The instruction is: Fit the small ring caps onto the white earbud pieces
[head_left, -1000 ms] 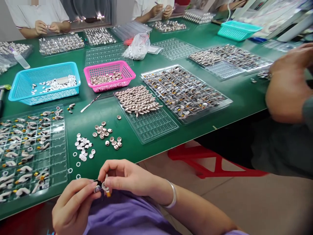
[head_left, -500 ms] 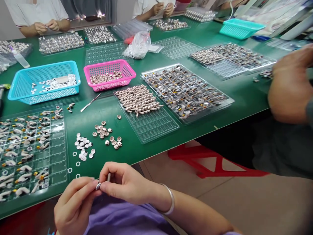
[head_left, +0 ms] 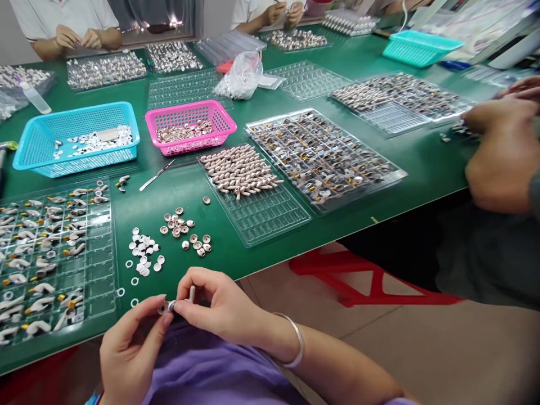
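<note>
Close to my lap, my left hand [head_left: 131,344] pinches a small round earphone cap [head_left: 162,309] between thumb and fingertips. Against it, my right hand [head_left: 223,308] grips an earphone housing whose beige stem [head_left: 192,293] sticks up past the fingers. The two parts meet or nearly meet; fingertips cover the join. On the table just beyond lie loose beige caps [head_left: 177,224], a cluster of white round discs [head_left: 143,251] and several thin white rings [head_left: 134,281]. To the left, a clear tray [head_left: 99,270] holds rows of earphone housings with yellow-orange bits.
Tweezers [head_left: 157,175] lie before a blue basket [head_left: 36,149] and a pink basket [head_left: 190,147]. Trays of stems [head_left: 240,171] and housings [head_left: 316,152] stand to the right. Another person's hand [head_left: 502,146] works at the right edge; other people sit across the table.
My left fingers have opened out a little, and the round cap now shows between them. My right hand has risen slightly, with more of the stem visible.
</note>
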Demonstrator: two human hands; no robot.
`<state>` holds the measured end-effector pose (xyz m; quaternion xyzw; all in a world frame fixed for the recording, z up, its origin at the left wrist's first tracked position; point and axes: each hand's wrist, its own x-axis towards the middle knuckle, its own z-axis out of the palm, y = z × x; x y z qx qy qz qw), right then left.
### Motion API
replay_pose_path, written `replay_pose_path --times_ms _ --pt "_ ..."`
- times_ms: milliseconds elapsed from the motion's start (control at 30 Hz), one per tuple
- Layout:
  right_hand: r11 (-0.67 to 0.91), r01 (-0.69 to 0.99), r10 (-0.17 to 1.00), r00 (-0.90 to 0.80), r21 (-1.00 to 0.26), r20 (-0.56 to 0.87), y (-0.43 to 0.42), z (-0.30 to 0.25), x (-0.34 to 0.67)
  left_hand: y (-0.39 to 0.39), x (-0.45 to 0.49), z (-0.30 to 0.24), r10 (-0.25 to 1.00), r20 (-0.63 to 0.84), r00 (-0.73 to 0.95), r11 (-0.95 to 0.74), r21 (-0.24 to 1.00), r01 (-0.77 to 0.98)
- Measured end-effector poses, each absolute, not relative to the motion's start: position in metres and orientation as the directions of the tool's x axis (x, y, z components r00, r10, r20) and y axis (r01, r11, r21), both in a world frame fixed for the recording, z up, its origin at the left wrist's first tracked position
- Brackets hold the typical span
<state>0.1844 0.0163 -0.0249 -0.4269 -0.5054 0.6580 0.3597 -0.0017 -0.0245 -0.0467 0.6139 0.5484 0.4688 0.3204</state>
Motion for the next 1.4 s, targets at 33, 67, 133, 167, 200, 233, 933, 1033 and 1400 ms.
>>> replay_pose_path --times_ms 33,67,133,167,200,233,933,1033,1400 --pt "-0.223 -0.033 0.907 -0.373 -0.974 -0.195 0.016 -0.025 0.184 -0.024 0.0 -0.046 0.978 0.196 -0.063 -0.165 0.928 0.334" --pt "-0.215 -0.024 0.909 -0.37 -0.976 -0.191 0.016 -0.025 0.184 -0.023 0.002 -0.044 0.981 0.174 -0.082 -0.143 0.944 0.296" --pt "-0.19 -0.008 0.917 -0.36 -0.982 -0.174 0.016 -0.025 0.183 -0.021 0.005 -0.042 0.985 0.136 -0.105 -0.107 0.963 0.246" --pt "-0.177 0.0 0.92 -0.355 -0.984 -0.166 0.015 -0.025 0.183 -0.02 0.007 -0.041 0.986 0.123 -0.111 -0.094 0.968 0.234" --pt "-0.167 0.006 0.922 -0.352 -0.986 -0.159 0.015 -0.026 0.183 -0.019 0.007 -0.04 0.987 0.115 -0.115 -0.086 0.97 0.228" --pt "-0.16 0.01 0.923 -0.352 -0.987 -0.153 0.015 -0.025 0.183 -0.019 0.008 -0.039 0.987 0.106 -0.119 -0.076 0.971 0.228" --pt "0.398 0.516 0.891 -0.415 -0.758 0.185 0.026 -0.037 0.21 -0.018 -0.004 -0.042 0.999 0.001 -0.043 0.011 0.956 0.292" --pt "0.422 0.651 0.878 -0.466 -0.631 0.107 0.037 -0.038 0.214 -0.017 -0.007 -0.043 0.997 0.019 -0.069 0.005 0.945 0.327" --pt "0.605 0.796 0.794 -0.603 0.005 0.074 0.24 -0.013 0.18 -0.018 -0.007 -0.048 0.997 -0.026 -0.073 0.053 0.91 0.411"
